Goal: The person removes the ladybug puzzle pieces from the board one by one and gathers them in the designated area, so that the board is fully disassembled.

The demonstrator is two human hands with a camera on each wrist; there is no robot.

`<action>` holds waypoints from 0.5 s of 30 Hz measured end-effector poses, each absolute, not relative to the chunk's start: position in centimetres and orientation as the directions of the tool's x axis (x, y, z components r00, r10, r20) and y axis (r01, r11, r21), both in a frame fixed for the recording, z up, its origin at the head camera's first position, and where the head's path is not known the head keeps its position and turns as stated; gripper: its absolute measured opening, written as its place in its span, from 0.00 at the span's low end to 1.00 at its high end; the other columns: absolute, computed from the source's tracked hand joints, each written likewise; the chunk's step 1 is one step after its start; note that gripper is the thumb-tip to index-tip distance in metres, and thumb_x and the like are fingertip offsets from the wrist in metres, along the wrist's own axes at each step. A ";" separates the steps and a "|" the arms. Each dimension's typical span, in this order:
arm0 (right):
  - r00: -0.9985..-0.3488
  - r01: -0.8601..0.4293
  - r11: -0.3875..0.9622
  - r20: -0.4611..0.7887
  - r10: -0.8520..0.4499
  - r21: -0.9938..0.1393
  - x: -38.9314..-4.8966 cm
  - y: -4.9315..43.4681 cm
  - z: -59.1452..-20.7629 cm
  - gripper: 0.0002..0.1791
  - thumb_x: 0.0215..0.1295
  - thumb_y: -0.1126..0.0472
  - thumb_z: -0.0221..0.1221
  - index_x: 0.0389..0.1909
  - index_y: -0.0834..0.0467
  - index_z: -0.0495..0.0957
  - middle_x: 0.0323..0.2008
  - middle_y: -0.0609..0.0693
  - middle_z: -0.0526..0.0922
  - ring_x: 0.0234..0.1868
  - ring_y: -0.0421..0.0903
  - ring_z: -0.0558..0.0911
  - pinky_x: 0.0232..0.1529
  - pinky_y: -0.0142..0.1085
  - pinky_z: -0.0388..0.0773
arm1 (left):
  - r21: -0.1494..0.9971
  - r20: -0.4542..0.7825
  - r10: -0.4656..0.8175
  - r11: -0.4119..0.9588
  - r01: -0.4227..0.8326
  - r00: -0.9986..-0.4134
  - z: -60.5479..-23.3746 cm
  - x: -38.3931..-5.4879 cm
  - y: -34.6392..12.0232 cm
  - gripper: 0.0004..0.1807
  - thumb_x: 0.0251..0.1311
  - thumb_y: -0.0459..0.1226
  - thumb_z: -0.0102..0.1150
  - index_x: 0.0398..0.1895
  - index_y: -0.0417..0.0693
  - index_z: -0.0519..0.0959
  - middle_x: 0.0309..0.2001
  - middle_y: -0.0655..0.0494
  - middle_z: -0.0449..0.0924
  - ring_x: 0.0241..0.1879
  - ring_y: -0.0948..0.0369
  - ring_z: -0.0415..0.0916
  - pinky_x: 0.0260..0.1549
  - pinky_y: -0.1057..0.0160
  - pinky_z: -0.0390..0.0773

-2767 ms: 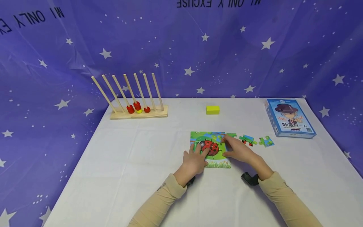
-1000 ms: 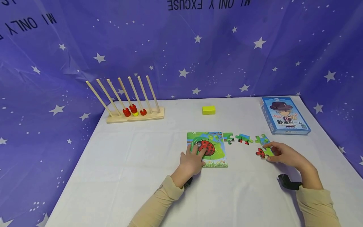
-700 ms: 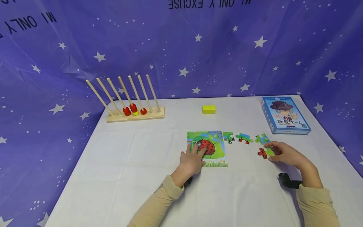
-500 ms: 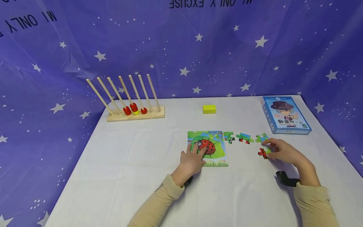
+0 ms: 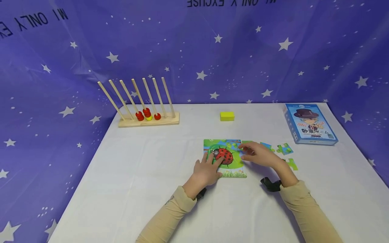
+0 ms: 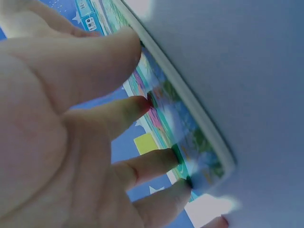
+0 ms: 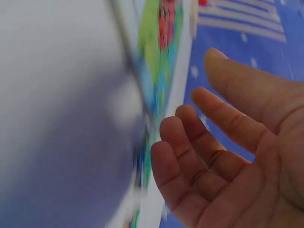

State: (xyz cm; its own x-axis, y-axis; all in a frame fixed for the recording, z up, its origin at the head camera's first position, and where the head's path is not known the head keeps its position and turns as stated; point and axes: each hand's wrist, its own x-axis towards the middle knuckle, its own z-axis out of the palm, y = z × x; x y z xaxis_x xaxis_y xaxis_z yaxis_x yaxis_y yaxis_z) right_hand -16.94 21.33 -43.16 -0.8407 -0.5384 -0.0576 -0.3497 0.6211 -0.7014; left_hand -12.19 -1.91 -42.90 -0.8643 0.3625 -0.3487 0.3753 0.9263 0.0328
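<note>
A square ladybird jigsaw puzzle [image 5: 234,165] lies flat on the white table. My left hand [image 5: 208,170] rests on its lower left part with fingers spread; in the left wrist view the thumb and fingertips touch the puzzle board [image 6: 209,130] near its edge. At the puzzle's right edge hovers my right hand [image 5: 261,155], thumb and fingers bent loosely apart. In the right wrist view that hand [image 7: 228,161] has nothing between its fingers. Loose jigsaw pieces lie to the right: a blue-green piece [image 5: 285,149], a light green piece [image 5: 291,164], and others partly hidden by the right hand.
A wooden peg abacus [image 5: 149,123] with red and yellow beads stands at the back left. A yellow block [image 5: 227,116] is at the back middle, and a blue game box [image 5: 311,125] at the back right. A starry purple cloth [image 5: 194,54] hangs behind the table.
My right hand has let go of the red and green jigsaw piece at the right and moved left to the puzzle's right edge. The left hand has stayed on the puzzle.
</note>
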 end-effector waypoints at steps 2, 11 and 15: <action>-0.817 -0.378 0.609 -0.058 -0.574 -0.697 -17.5 19.8 -43.5 0.27 0.59 0.62 0.60 0.57 0.67 0.67 0.46 0.59 0.73 0.44 0.53 0.74 0.42 0.45 0.73 | 0.045 -0.347 0.377 0.921 0.386 -0.859 -42.9 -12.2 -2.1 0.33 0.61 0.57 0.45 0.69 0.68 0.52 0.69 0.52 0.48 0.67 0.52 0.43 0.56 0.49 0.60; -0.803 -0.393 0.701 -0.151 -0.577 -0.595 -17.9 16.3 -44.1 0.37 0.52 0.55 0.66 0.62 0.65 0.64 0.54 0.68 0.64 0.50 0.60 0.69 0.45 0.53 0.68 | 0.035 -0.323 0.425 0.898 0.439 -0.845 -43.0 -12.1 -2.7 0.32 0.61 0.56 0.46 0.69 0.68 0.54 0.69 0.52 0.48 0.67 0.52 0.45 0.55 0.50 0.61; -0.809 -0.381 0.706 -0.154 -0.567 -0.597 -17.8 15.8 -44.2 0.37 0.51 0.57 0.67 0.61 0.63 0.65 0.57 0.69 0.61 0.54 0.63 0.66 0.47 0.56 0.67 | 0.014 -0.305 0.427 0.896 0.444 -0.851 -43.1 -12.0 -2.9 0.32 0.60 0.56 0.46 0.68 0.68 0.55 0.69 0.53 0.49 0.67 0.52 0.47 0.54 0.50 0.63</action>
State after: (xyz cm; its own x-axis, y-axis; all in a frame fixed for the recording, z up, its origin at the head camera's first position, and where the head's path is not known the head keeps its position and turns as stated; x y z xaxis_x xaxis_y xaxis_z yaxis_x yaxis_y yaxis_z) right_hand -17.84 15.81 -44.16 -0.8091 -0.5670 -0.1544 -0.3811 0.7062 -0.5966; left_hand -11.99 -2.93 -43.10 -0.8514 0.4267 -0.3049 0.4440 0.8959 0.0139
